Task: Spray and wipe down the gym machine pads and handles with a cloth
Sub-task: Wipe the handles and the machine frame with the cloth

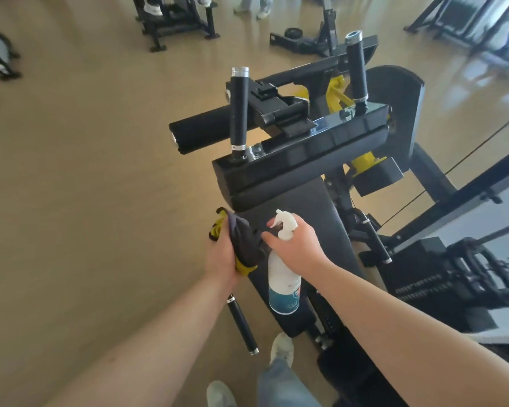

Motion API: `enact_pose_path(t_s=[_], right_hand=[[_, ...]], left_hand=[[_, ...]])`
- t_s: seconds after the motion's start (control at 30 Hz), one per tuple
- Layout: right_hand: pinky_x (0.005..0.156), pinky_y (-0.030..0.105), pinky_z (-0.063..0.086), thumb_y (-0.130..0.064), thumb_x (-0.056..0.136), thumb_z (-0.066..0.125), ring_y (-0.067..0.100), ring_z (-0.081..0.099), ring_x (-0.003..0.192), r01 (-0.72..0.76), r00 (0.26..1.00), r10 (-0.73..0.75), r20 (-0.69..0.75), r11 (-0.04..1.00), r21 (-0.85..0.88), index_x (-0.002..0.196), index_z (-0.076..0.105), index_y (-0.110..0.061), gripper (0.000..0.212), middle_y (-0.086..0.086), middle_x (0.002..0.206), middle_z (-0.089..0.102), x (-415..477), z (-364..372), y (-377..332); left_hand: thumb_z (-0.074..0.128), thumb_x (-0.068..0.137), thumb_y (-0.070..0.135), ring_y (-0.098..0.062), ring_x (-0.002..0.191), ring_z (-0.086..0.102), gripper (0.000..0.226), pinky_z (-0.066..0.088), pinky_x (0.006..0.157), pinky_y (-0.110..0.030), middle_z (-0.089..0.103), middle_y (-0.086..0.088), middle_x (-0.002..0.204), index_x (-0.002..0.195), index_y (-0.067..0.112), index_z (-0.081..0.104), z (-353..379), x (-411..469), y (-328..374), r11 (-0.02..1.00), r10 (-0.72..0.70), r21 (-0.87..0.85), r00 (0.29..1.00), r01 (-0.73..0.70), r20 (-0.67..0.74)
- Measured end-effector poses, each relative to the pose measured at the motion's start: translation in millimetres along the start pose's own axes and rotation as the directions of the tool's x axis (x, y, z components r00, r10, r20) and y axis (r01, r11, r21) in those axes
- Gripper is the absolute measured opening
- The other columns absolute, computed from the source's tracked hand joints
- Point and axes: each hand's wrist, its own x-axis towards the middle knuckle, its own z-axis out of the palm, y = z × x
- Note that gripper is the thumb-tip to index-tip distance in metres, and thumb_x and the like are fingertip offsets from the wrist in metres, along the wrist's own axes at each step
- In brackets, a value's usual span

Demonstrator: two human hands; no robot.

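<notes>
Right now you are gripping a bunched grey-and-yellow cloth [244, 245] in your left hand [222, 257], at the left edge of the black seat pad [303, 207]. Your right hand [297, 245] is curling round the neck of the white spray bottle [282, 283], holding it over the pad, nearer you than the upright handles [239, 113].

I get one view, from the head-worn camera: it faces forward and steeply down, close above the left hand [222, 257] and right hand [299, 245] at the machine pad [306, 201], its wide lens reaching far across the floor [86, 171].
</notes>
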Motion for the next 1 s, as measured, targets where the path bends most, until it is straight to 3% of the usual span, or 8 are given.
enact_pose_path(t_s=[0.1, 0.13, 0.23, 0.3, 0.37, 0.43, 0.6, 1.0], right_hand=[[0.069, 0.030, 0.057, -0.034, 0.090, 0.075, 0.012, 0.065, 0.088, 0.019, 1.000, -0.019, -0.015, 1.000, 0.020, 0.097, 0.058, -0.043, 0.020, -0.009, 0.102, 0.064, -11, 5, -3], [0.069, 0.030, 0.057, -0.034, 0.090, 0.074, 0.012, 0.065, 0.088, 0.024, 1.000, -0.024, -0.019, 1.000, 0.001, 0.100, 0.058, -0.042, 0.020, -0.009, 0.102, 0.064, -13, 6, -3], [0.064, 0.026, 0.053, -0.035, 0.090, 0.074, 0.012, 0.067, 0.085, -0.002, 0.999, 0.001, -0.044, 1.000, -0.013, 0.102, 0.059, -0.036, 0.019, -0.008, 0.101, 0.065, -16, 3, -2], [0.064, 0.027, 0.054, -0.036, 0.089, 0.074, 0.014, 0.069, 0.085, -0.027, 0.998, 0.027, -0.064, 1.000, 0.006, 0.101, 0.058, -0.038, 0.019, -0.010, 0.101, 0.066, -15, -1, 1], [0.067, 0.029, 0.057, -0.037, 0.089, 0.074, 0.015, 0.071, 0.086, -0.035, 0.996, 0.036, -0.083, 0.999, 0.019, 0.101, 0.059, -0.039, 0.019, -0.010, 0.102, 0.066, -13, -6, 5], [0.068, 0.028, 0.056, -0.038, 0.090, 0.073, 0.012, 0.068, 0.087, -0.040, 0.995, 0.039, -0.095, 0.999, -0.013, 0.103, 0.059, -0.039, 0.020, -0.011, 0.103, 0.065, -10, -12, 10], [0.068, 0.028, 0.057, -0.038, 0.090, 0.072, 0.010, 0.066, 0.087, -0.079, 0.990, 0.076, -0.120, 0.997, -0.022, 0.105, 0.058, -0.042, 0.021, -0.013, 0.103, 0.063, 3, -31, 28], [0.062, 0.026, 0.050, -0.035, 0.092, 0.072, 0.009, 0.065, 0.084, -0.213, 0.959, 0.231, -0.163, 0.969, 0.121, 0.100, 0.060, -0.039, 0.015, -0.011, 0.098, 0.067, 58, -82, 69]], left_hand=[[0.078, 0.078, 0.055, -0.022, 0.116, 0.064, 0.064, 0.049, 0.108, -0.040, 0.069, -0.004, 0.124, 0.128, 0.018, 0.062, -4, 2, 19, 0.973, 0.144, 0.193, 0.988, -0.129, -0.062], [0.081, 0.082, 0.040, -0.018, 0.119, 0.062, 0.062, 0.048, 0.107, -0.030, 0.066, -0.005, 0.129, 0.134, 0.016, 0.058, -4, -1, 31, 0.922, 0.317, 0.238, 0.948, -0.304, -0.021], [0.076, 0.089, 0.016, -0.017, 0.119, 0.055, 0.065, 0.048, 0.100, -0.019, 0.061, -0.011, 0.132, 0.147, 0.010, 0.046, -2, 7, 39, 0.431, 0.733, 0.461, 0.599, -0.776, 0.323], [0.070, 0.089, 0.008, -0.029, 0.126, 0.050, 0.067, 0.054, 0.096, -0.039, 0.055, -0.014, 0.142, 0.150, 0.015, 0.044, 5, 19, 38, 0.056, 0.675, 0.563, 0.447, -0.825, 0.587], [0.069, 0.087, 0.007, -0.037, 0.147, 0.028, 0.073, 0.048, 0.099, -0.049, 0.026, -0.016, 0.165, 0.152, 0.023, 0.040, 9, 25, 35, -0.249, 0.517, 0.652, 0.471, -0.717, 0.715], [0.071, 0.088, 0.015, -0.040, 0.156, -0.006, 0.085, 0.041, 0.101, -0.049, -0.008, -0.018, 0.170, 0.158, 0.029, 0.025, 13, 31, 29, -0.425, 0.424, 0.645, 0.490, -0.635, 0.762], [0.060, 0.097, 0.017, -0.039, 0.152, -0.025, 0.096, 0.037, 0.102, -0.042, -0.032, -0.024, 0.161, 0.162, 0.024, -0.010, 29, 40, 34, -0.608, 0.264, 0.524, 0.470, -0.597, 0.842], [0.035, 0.103, 0.004, -0.039, 0.157, -0.001, 0.070, 0.040, 0.102, -0.038, -0.009, -0.023, 0.168, 0.163, 0.023, 0.006, 156, 60, 63, -0.671, 0.137, 0.280, 0.257, -0.686, 0.957]])
